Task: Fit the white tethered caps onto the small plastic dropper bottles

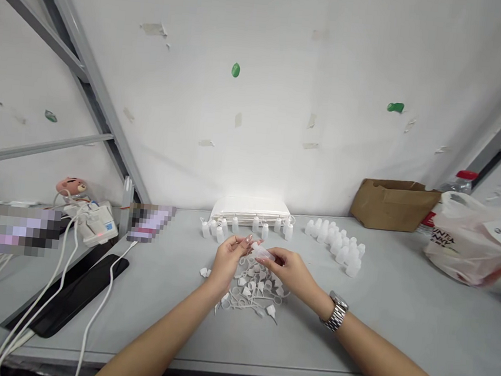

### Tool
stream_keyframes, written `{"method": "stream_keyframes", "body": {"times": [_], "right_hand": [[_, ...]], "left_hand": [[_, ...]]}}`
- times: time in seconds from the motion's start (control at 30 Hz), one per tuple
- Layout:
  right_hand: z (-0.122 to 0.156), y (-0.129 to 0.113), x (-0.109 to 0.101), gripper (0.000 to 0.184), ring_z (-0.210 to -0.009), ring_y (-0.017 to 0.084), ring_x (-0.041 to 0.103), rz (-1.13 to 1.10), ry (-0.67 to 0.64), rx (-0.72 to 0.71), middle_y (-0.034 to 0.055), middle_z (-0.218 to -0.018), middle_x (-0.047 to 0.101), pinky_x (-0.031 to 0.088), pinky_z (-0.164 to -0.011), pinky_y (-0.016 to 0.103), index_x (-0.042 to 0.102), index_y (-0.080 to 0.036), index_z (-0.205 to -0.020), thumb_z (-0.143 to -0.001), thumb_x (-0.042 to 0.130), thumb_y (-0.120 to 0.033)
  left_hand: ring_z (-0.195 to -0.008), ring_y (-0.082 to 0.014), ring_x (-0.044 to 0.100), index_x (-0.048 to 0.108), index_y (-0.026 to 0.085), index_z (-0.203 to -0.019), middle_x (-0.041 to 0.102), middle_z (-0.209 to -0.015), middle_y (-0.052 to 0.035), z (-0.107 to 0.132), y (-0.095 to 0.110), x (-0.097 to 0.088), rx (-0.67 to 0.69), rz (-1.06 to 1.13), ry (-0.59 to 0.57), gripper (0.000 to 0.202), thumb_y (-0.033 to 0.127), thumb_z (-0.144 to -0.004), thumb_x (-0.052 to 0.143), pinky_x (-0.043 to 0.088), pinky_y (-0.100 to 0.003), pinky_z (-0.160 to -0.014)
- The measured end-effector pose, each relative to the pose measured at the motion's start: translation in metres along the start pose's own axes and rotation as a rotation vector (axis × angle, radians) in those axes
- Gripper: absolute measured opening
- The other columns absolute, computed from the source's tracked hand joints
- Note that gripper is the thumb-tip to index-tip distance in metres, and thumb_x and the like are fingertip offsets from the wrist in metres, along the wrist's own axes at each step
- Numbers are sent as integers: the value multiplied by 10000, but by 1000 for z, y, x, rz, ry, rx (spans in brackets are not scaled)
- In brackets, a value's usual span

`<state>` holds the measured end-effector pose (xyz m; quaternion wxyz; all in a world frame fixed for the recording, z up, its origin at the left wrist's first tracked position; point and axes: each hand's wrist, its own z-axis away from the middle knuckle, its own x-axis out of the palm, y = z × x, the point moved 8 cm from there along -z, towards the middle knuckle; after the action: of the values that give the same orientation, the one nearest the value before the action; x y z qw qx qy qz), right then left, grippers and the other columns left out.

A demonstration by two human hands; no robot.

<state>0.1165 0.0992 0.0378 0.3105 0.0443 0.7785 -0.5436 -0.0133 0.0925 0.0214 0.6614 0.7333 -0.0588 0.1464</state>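
My right hand (291,269) is closed around a small translucent plastic bottle (262,251), tilted with its narrow end to the left. The fingertips of my left hand (228,260) pinch together right at that narrow end; what lies between them is too small to make out. Under both hands spreads a loose pile of white plastic caps with ring straps (251,294). Beyond the hands stand several capped bottles (264,232) in front of a white stack (251,209). Several bottles (338,244) without visible caps stand in rows to the right.
A cardboard box (393,207) and a plastic bag (466,244) stand at the right, with a red-capped bottle (464,182) behind. At the left lie white cables (66,265), a power strip (96,223), a black device (80,296) and a pink bear figure (71,185).
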Motion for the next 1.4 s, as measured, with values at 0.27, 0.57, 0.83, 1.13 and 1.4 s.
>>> {"method": "stream_keyframes", "body": {"times": [0.27,0.57,0.83,1.13,1.4], "right_hand": [[4,-3,-2,273,-502,104,430,197,114,-125,-18,-567,517,345,-481,220,602,-167,-795,-816,476,-409],[20,-30,0,228,-601,159,481,587,349,-532,52,-658,551,411,-552,272,559,-122,-964,-869,422,-278],[25,-42,1,193,-613,172,444,792,425,-641,53,-651,526,384,-567,290,550,-106,-971,-862,435,-216],[24,-37,-2,197,-627,166,461,723,431,-606,51,-663,526,385,-578,281,542,-113,-960,-865,441,-253],[31,-45,9,204,-579,168,427,905,465,-701,48,-616,510,334,-528,302,528,-78,-996,-866,426,-197]], "left_hand": [[-851,-204,610,636,164,-801,702,-862,-83,0,-2,-1,-44,21,-5,224,313,-639,681,402,-357,-824],[-822,-170,583,701,145,-781,687,-836,-77,3,-10,7,-167,109,-77,260,353,-626,684,385,-322,-855],[-861,-170,560,705,167,-772,686,-863,-66,3,-3,2,-114,31,-19,229,342,-625,683,379,-299,-847],[-1003,-234,546,703,193,-820,689,-940,-61,5,7,2,-29,-145,7,266,385,-643,651,352,-341,-904],[-792,-157,567,698,154,-729,686,-790,-56,8,-5,11,-162,134,-46,210,335,-622,689,389,-291,-798]]}}
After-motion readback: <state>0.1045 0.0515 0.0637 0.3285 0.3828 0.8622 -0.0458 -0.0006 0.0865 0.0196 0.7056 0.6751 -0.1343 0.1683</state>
